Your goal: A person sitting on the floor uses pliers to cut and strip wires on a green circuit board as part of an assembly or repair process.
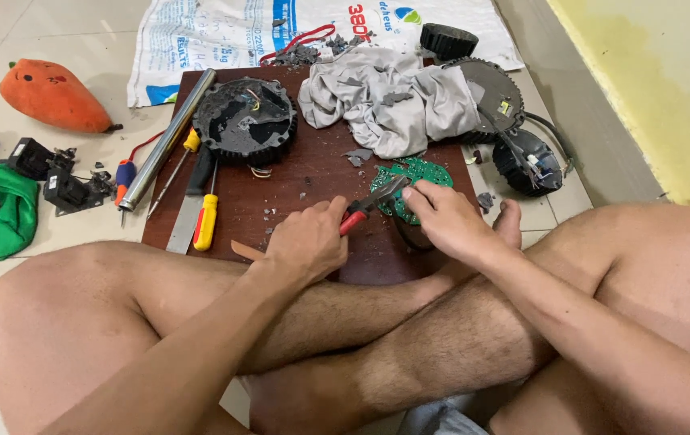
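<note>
On the dark wooden board [312, 173] between the crossed legs, the left hand [308, 242] is closed round red-handled pliers [365, 208], their tip biting the green circuit board [413, 185]. The right hand [441, 217] presses that circuit board flat, fingers down, steadying it. Its lower edge hides beneath the hand; the plier tip is too small to read.

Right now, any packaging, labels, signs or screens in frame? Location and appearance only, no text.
Woven sack: flat on the tiled floor at the top of the view, behind the brown board; white, rectangular, with blue, red and green print.
Small sticker: on the grey round housing part at the board's right edge; yellowish, too small to tell more.
No signs or screens in view.
</note>
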